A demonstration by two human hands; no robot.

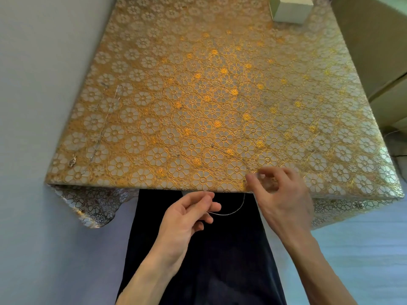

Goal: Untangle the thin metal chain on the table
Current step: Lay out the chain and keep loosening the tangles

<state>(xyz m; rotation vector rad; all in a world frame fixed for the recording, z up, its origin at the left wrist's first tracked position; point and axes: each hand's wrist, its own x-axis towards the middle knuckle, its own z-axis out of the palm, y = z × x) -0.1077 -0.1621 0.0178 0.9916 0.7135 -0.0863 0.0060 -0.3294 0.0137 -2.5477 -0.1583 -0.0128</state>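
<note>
A thin silver chain (233, 211) hangs in a slack curve just off the table's near edge, between my two hands. My left hand (189, 219) pinches one end of it between thumb and fingertips, below the edge. My right hand (279, 194) hovers over the near edge with its fingers curled, pinching the chain near its index fingertip; that hand is blurred. From there the chain runs on across the patterned cloth toward a small clasp (212, 145), faint against the pattern. A second chain (105, 122) lies stretched out along the table's left side.
The table (198, 84) wears a gold and white flowered cloth that drapes over the near edge. A small silver pendant (72, 161) lies at the near left corner. A pale box (290, 8) stands at the far right. A wall runs along the left.
</note>
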